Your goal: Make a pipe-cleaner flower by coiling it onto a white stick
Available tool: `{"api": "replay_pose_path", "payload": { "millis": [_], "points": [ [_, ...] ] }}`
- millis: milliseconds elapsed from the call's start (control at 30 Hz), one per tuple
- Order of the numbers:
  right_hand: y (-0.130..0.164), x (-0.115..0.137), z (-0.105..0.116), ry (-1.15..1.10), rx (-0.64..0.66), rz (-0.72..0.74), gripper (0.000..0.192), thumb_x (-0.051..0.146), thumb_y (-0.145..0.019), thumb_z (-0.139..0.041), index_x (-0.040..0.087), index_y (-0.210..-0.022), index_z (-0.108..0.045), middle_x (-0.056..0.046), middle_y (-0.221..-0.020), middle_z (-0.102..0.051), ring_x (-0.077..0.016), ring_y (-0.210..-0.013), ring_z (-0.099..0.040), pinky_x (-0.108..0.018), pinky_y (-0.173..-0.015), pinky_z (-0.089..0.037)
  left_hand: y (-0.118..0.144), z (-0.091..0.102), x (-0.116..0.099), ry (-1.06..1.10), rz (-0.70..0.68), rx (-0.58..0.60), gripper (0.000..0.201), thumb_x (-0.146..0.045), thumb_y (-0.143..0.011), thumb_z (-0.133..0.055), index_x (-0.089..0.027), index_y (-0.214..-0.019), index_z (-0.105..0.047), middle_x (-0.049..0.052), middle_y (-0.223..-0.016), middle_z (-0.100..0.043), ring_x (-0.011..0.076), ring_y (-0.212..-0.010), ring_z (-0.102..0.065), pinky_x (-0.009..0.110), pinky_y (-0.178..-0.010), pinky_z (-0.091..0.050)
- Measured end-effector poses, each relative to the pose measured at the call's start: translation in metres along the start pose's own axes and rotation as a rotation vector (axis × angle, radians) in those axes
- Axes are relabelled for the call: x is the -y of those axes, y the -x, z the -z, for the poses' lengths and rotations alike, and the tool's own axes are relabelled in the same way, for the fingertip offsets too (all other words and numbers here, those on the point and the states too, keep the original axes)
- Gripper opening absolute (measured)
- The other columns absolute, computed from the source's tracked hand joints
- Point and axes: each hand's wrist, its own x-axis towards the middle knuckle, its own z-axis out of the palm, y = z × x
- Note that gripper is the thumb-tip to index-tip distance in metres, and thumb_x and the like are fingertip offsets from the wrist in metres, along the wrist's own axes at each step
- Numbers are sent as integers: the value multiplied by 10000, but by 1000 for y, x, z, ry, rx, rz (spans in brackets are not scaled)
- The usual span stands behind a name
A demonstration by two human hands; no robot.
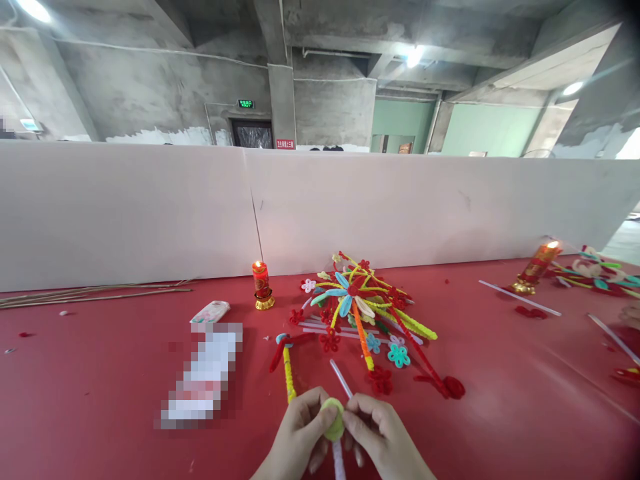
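Nearest, bottom centre: one yellow-green disc (329, 430), between left hand (307, 430) and right hand (377, 430). Held in a narrow pinch of left thumb and fingers; gripped at the right edge by right thumb and fingertips, likewise narrow. Pinched from both sides, presumably to keep it steady while being worked. Directly below, between the hands, one pale-wrapped stem (339, 460); joined to the disc or not, cannot tell. Just beyond the right fingertips, one translucent stick (341, 379); held or merely lying there, cannot tell.

Left of these, on the red tabletop (100, 387), one yellow-wrapped stem (289, 373) with red, fuzzy strips at its head. Farther, one heap of fuzzy-wire flowers (354, 293), blooms and stems overlapping, probably gathered centrally for easy reach. To the left, one patterned packet (211, 311), contents hidden.

Beyond, in a gold holder (265, 304), one lit red candle (261, 280), upright, possibly kept as a flame within reach. Far right, in a second gold holder (523, 287), one lit red candle, apparently leaning. At the back, one white partition (150, 207).
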Motion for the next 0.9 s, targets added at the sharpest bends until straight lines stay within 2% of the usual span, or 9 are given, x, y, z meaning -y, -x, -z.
{"api": "replay_pose_path", "payload": {
  "millis": [200,300,433,733,900],
  "points": [
    [-1,-2,1,31,-8,-16,379,512,-791,-473,171,-625,-469,45,-502,-424,-81,-420,-393,-194,-422,-304,-1,0,2,-21,2,-27,395,-510,-700,-591,-165,-598,-427,-78,-479,-436,-10,-295,-265,131,-276,-164],
    [-1,-3,1,85,-24,-20,397,529,-770,-493,179,-595,-426,59,-481,-379,-75,-420,-362,-192,-415,-277,-1,0,4,-70,8,1,423,-555,-684,-577,-175,-600,-409,-72,-459,-449,-4,-283,-276,136,-270,-163],
    [0,-5,2,118,-4,-14,384,519,-788,-469,174,-619,-440,56,-497,-377,-75,-426,-342,-195,-408,-255,1,-2,3,-83,15,19,429,-565,-681,-572,-175,-599,-413,-76,-458,-424,2,-287,-300,137,-271,-170],
    [-1,-10,3,94,-30,27,374,484,-816,-442,188,-589,-408,63,-463,-365,-75,-406,-338,-198,-404,-245,0,-2,3,24,10,71,356,-485,-735,-558,-152,-642,-472,-20,-533,-519,21,-339,-367,142,-306,-246],
    [-2,-6,2,84,-79,20,396,501,-814,-445,180,-583,-427,56,-489,-371,-79,-436,-355,-198,-419,-265,-2,1,7,46,-7,2,345,-466,-726,-575,-163,-621,-448,-43,-498,-500,8,-311,-321,135,-288,-203]
  ]
}}
